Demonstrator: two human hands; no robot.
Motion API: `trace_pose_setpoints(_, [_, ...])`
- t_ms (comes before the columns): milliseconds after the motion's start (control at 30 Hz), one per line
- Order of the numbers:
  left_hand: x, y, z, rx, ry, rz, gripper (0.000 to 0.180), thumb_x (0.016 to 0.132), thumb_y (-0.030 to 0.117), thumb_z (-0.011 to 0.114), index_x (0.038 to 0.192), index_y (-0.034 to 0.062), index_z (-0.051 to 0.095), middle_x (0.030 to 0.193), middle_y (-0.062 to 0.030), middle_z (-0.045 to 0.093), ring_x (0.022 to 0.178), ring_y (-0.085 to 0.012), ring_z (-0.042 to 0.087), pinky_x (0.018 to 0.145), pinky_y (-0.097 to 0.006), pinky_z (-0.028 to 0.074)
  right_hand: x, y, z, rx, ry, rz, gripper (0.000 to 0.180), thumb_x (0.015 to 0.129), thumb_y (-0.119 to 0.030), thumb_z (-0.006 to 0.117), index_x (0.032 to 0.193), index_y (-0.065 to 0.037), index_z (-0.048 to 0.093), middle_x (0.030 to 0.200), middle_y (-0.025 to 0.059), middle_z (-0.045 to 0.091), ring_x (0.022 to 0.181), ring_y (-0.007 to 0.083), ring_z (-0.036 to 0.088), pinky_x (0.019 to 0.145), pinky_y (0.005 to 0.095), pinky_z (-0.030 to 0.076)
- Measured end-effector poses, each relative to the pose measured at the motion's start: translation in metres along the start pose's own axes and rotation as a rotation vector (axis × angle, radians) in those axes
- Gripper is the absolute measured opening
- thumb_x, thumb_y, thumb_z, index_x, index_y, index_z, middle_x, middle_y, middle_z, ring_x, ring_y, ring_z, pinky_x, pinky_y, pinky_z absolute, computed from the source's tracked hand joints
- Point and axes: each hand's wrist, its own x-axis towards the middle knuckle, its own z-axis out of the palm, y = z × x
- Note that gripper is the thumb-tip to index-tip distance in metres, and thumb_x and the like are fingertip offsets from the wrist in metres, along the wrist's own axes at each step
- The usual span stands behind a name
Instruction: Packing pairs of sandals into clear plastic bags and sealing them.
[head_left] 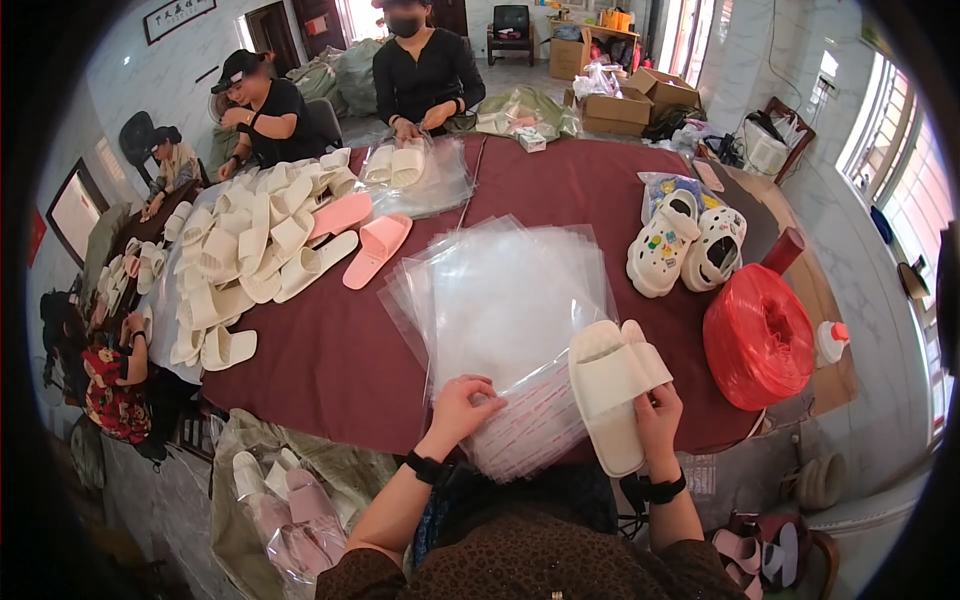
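Observation:
My right hand (658,420) grips a pair of cream slide slippers (612,425) by the side, one lying against the other, upright over the table's near edge. A fanned stack of clear plastic bags (515,300) lies in front of me, its near flaps (530,425) marked with a reddish strip. At the left edge of those flaps is my left hand (465,408), its fingers bent and closed on a bag's edge. How many bag layers it pinches I cannot make out.
Cream slippers (225,250) are heaped at the left, with pink slippers (380,245) beside them. White clogs (665,245) and a roll of red plastic twine (760,335) stand at right. Across the maroon-covered table (310,350), a co-worker (425,80) handles bagged slippers. Bagged slippers (295,520) sit below left.

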Motion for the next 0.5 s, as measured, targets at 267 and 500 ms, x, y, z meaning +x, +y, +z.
trace_pose_setpoints(267, [-0.001,0.003,0.002,0.138,-0.131,-0.011,0.026,0.071,0.03,0.08,0.083,0.008,0.072,0.116,-0.0107,0.062,0.115,-0.0323,0.049,0.094,-0.039,0.045,-0.003,0.011,-0.008,0.013,-0.019,0.057,0.022,0.09,-0.013,0.068,0.102,0.005,0.069,0.113,0.0068,0.061,0.09,0.0104,0.058,0.069,0.0229,0.045])
trace_pose_setpoints(500, [0.003,-0.006,0.004,0.172,-0.137,-0.086,0.034,0.061,0.026,0.086,0.087,0.0126,0.071,0.101,-0.0068,0.058,0.107,-0.0301,0.048,0.091,-0.04,0.045,-0.006,-0.001,-0.007,0.036,-0.021,0.065,0.021,0.09,-0.012,0.068,0.103,0.004,0.069,0.115,0.006,0.061,0.086,0.0089,0.059,0.066,0.0215,0.044])
